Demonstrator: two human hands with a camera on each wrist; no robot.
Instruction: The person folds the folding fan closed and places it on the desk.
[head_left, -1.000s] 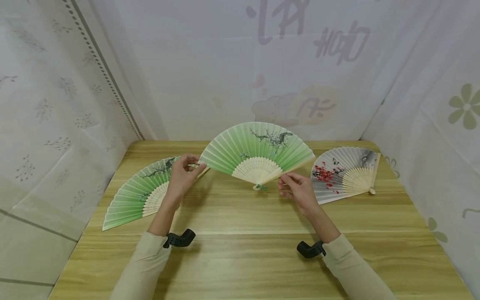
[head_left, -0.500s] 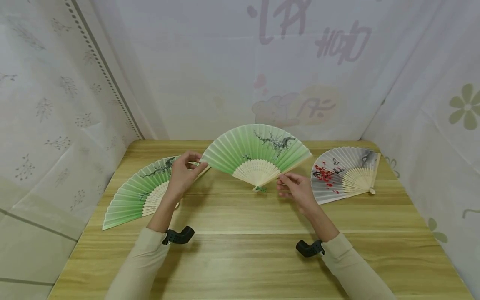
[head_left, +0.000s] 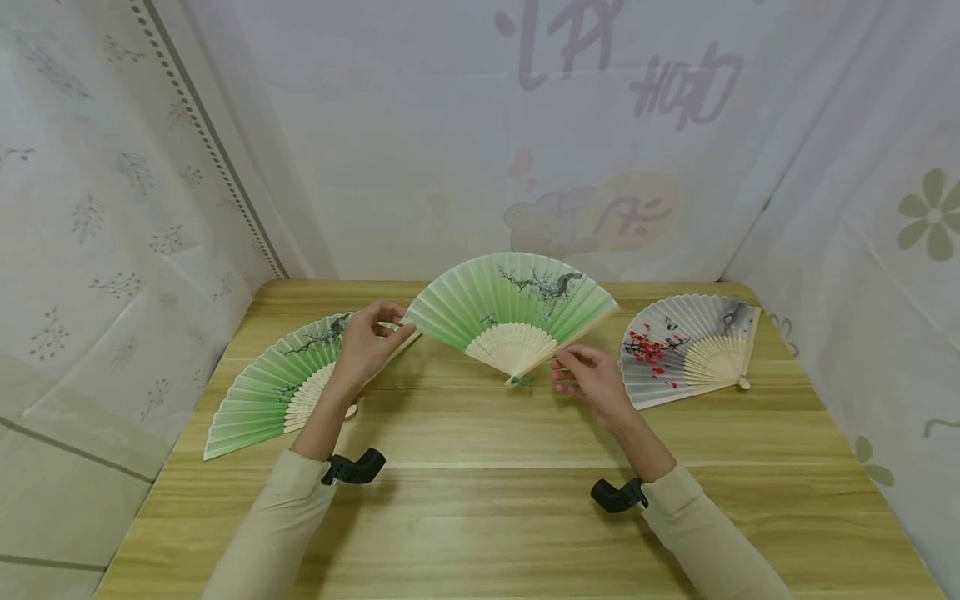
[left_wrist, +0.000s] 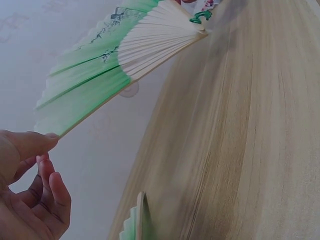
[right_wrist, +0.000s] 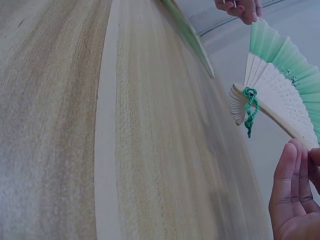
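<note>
Head view: two hands hold a spread green fan in midair, mid-frame

And it's the green fan (head_left: 502,312) taking centre stage, spread wide and held up off the wooden table (head_left: 480,533), arc to the top, narrow end pointing down! Dark branches run across its upper right, and pale ribs gather below.

On the near left of centre, the left hand (head_left: 366,350) has the fan's left corner, thumb and fingers in a fine pinch. The left wrist view backs that up: thumb laid over the very tip at the lower left of that frame, the other fingers loosely curled beneath it.

Over to the right of centre, the right hand (head_left: 596,383) takes the fan's right edge stick, thumb and forefinger pinching it, the lower fingers held a little apart. From the right wrist view, long, nearly straight fingers reach up to that stick at lower right, the thumb partly cut off by the frame. And what a detail there: a green cord (right_wrist: 251,102) dangling from the fan's narrow end!

Down at the left of the head frame lies a second green fan (head_left: 251,408), also spread, partly covered by the left hand and forearm. Across at the right, a grey fan (head_left: 645,379) with red blossom lies spread on the table, just beside the right hand. Pale sleeves and a black wrist camera (head_left: 356,467) on each arm fill the lower frame, with printed cloth (head_left: 375,142) hanging behind it all.
</note>
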